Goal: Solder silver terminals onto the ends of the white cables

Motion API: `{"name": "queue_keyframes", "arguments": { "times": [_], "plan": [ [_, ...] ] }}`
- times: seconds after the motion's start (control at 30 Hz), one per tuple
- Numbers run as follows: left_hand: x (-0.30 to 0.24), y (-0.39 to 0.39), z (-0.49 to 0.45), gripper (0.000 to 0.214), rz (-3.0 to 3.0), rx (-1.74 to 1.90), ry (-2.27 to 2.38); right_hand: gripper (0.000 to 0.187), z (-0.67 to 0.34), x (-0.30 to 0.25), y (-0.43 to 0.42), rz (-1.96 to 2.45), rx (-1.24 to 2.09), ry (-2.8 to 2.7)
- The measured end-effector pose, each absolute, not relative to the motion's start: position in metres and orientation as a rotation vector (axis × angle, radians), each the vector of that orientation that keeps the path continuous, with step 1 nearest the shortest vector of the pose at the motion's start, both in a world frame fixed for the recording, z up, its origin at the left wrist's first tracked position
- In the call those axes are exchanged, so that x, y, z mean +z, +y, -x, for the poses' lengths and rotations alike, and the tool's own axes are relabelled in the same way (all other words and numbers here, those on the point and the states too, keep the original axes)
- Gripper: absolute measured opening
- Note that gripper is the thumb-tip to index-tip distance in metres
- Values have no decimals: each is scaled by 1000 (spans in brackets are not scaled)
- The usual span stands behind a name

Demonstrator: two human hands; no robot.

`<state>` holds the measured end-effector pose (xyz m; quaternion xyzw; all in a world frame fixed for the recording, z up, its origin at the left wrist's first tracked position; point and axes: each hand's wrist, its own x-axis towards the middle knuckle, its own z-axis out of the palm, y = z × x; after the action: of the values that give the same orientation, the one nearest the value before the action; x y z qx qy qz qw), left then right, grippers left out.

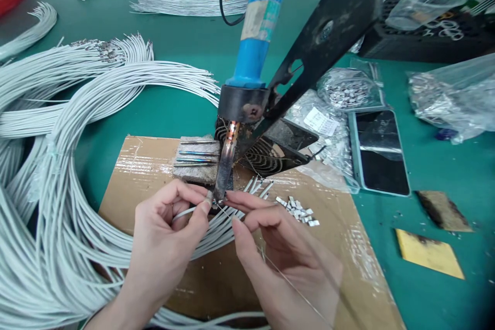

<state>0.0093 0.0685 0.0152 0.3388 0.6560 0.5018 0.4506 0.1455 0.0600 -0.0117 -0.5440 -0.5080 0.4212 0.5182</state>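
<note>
Evidently, in the head view, steadiness mattered: the left hand pinched a white cable just beside the soldering iron's tip, and the right hand held a thin wire towards it; fingertips needed clearance from hot metal. The cable's long axis ran roughly left-right, its held end pointing right, rising slightly.

A dark-screened phone lies on the green table

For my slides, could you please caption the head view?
Left hand holds a white cable near the soldering iron; right hand holds thin wire.
</note>
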Motion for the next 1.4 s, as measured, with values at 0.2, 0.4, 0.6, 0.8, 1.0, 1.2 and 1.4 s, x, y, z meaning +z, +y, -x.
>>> {"name": "queue_keyframes", "arguments": {
  "times": [0.2,0.4,0.6,0.8,1.0,1.2,1.4],
  "plan": [
    [18,68,-15,14,-774,1286,1642,18,-145,-12,60,1301,1008,-1210],
    [16,69,-14,13,-788,1268,1637,17,-148,-14,61,1274,1020,-1261],
    [14,68,-9,14,-835,1217,1617,17,-149,-15,61,1268,1004,-1283],
    [16,68,-13,15,-781,1265,1631,18,-147,-11,61,1298,980,-1245],
    [15,67,-15,13,-793,1283,1649,18,-145,-9,61,1317,964,-1249],
    [16,67,-11,12,-860,1221,1657,19,-145,-8,61,1305,957,-1248],
    [17,67,-16,13,-766,1275,1675,19,-145,-9,61,1290,964,-1239]
  ]
}}
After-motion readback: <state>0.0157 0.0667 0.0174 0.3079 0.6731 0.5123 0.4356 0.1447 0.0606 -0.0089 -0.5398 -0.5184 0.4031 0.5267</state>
